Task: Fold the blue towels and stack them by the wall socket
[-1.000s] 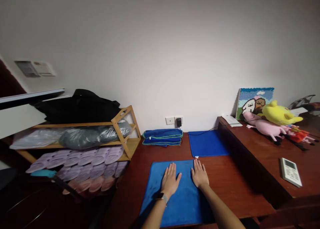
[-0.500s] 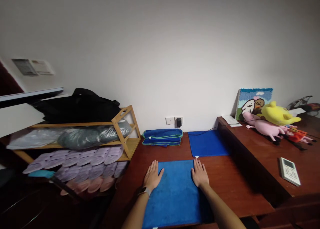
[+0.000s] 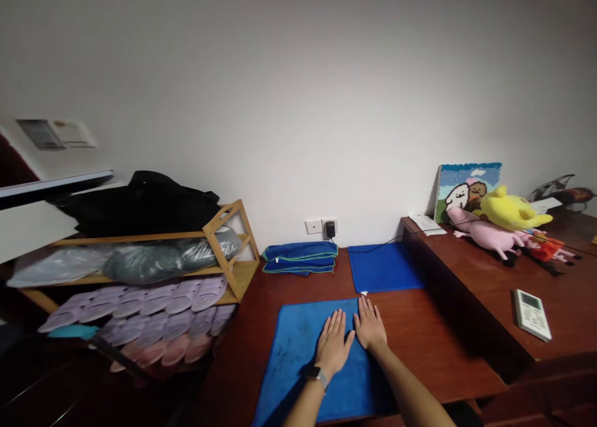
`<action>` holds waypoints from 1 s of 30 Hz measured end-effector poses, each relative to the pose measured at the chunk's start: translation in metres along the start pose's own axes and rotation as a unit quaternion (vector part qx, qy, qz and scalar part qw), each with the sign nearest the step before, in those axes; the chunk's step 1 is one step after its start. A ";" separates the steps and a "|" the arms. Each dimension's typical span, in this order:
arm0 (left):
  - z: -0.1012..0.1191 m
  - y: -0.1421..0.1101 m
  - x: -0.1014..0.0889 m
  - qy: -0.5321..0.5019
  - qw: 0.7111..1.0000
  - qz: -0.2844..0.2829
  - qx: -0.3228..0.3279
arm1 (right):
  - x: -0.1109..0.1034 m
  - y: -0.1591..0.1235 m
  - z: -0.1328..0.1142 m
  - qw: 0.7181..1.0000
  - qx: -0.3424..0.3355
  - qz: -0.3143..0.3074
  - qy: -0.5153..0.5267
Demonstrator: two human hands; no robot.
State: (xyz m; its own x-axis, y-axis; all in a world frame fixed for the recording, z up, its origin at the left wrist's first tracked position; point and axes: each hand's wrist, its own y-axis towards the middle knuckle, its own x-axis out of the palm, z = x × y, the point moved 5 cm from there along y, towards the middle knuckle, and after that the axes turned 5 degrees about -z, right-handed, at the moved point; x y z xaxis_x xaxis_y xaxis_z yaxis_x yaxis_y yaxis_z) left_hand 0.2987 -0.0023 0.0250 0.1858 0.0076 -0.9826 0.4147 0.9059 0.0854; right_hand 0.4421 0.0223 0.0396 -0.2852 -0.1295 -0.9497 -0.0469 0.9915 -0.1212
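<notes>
Blue fuzzy towel (image 3: 298,371) is lying on the brown wooden surface (image 3: 420,346); left hand (image 3: 333,345) and right hand (image 3: 370,324) are resting on it, fingers spread.

The flat towel (image 3: 298,358) is bright blue with darker smudges, and the folded towels (image 3: 300,257) are blue with green edging. The table (image 3: 420,352) is reddish brown, the slippers (image 3: 133,303) lilac, the bag (image 3: 140,206) black, the toy pig (image 3: 485,234) pink, and the toy duck-like figure (image 3: 515,211) yellow.
</notes>
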 end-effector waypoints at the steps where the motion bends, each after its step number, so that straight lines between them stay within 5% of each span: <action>1: -0.010 -0.005 -0.001 0.002 1.000 -0.001 -0.011 | 0.000 0.000 0.000 1.000 0.002 0.000 0.003; 7: -0.120 -0.061 -0.018 0.032 0.992 0.025 -0.116 | 0.004 0.000 0.001 1.000 0.006 0.000 0.007; 11: -0.157 -0.088 -0.021 0.057 0.988 0.049 -0.138 | 0.002 0.003 0.000 1.000 0.012 0.000 -0.001; 16: -0.153 -0.088 -0.020 0.075 0.986 0.061 -0.136 | -0.004 -0.009 -0.003 0.999 0.027 -0.023 0.008; 26: -0.152 -0.081 -0.031 0.072 0.986 0.028 -0.150 | 0.022 -0.088 0.007 1.000 0.006 0.000 0.014; 30: -0.105 -0.071 -0.041 0.066 0.990 0.064 -0.105 | 0.019 -0.090 0.005 1.000 -0.003 0.020 0.017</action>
State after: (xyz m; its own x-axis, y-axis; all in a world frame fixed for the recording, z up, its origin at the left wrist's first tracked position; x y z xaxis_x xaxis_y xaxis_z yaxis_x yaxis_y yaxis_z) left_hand 0.1686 -0.0226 0.0417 0.1003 0.1700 -0.9803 0.1984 0.9621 0.1871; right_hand 0.4457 -0.0690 0.0310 -0.3193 -0.0903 -0.9433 -0.0409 0.9958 -0.0815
